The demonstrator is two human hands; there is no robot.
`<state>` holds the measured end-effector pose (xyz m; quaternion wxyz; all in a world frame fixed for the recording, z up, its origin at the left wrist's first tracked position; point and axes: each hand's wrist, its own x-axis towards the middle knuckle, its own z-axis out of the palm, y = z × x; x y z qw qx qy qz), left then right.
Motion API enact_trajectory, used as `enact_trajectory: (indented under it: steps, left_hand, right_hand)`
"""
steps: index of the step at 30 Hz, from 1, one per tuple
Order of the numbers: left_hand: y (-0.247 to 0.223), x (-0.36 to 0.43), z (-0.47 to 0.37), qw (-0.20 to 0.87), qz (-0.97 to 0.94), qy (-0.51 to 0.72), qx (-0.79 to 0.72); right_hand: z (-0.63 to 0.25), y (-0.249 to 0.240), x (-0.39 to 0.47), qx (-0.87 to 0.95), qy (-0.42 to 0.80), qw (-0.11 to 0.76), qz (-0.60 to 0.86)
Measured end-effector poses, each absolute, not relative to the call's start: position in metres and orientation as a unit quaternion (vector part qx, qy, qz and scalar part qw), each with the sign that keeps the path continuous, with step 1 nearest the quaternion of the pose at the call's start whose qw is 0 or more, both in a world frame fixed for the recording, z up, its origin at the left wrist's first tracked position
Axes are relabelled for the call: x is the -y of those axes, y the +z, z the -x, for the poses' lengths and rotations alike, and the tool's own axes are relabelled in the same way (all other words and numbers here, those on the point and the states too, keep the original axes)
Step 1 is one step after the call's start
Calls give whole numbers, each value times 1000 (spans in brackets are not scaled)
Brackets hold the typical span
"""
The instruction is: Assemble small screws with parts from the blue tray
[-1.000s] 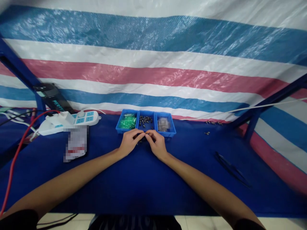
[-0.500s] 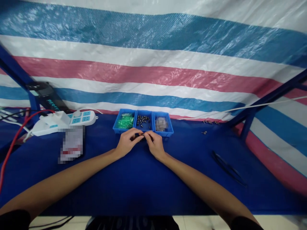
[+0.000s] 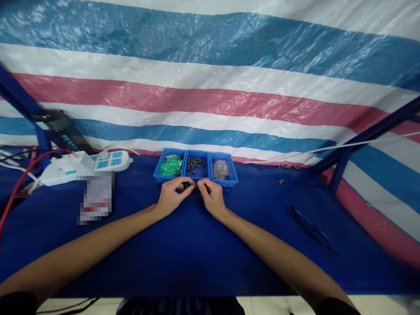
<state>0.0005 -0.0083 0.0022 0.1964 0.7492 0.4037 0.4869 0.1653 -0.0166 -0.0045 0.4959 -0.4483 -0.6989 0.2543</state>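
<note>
Striped blue, white and red tarpaulin point(image 3: 210, 96) backs a workbench draped in dark blue cloth point(image 3: 183, 245), where a person works with bare hands just in front of a blue three-compartment tray point(image 3: 195, 167). Both hands meet at the tray's near edge: the left hand point(image 3: 171, 196) and the right hand point(image 3: 213, 197) have fingertips drawn together on a small dark part point(image 3: 193, 186), too tiny to identify, held between them just above the cloth. Within the tray, the left compartment holds green pieces point(image 3: 172, 166), the middle one small dark metal parts point(image 3: 196, 164), the right one clear pieces point(image 3: 220, 168). Left of the tray lie a white-and-blue power strip point(image 3: 98, 162) and a blurred packet point(image 3: 96, 197); well to its right rest black tweezers point(image 3: 311, 229) and a few loose parts point(image 3: 285, 170). Fine work of this kind seems best done low over the cloth, wrists resting, so a slipped piece stays near the tray.
</note>
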Motion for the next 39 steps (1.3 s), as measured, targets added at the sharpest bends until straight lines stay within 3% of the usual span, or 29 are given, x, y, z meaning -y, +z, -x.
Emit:
enact_trajectory:
  steps: [9,20,39]
  left_hand:
    - [4,7,-2,225,-750,480,-394]
    - [3,6,0,158,-765,504,-369]
    - [4,5,0,202,-796,447,-355]
  right_hand:
    - [-165,-4,16,701,248,500,444]
    - [-165,-4,17,698,246,507,442]
    - [-163,-7,20,740,199,524,372]
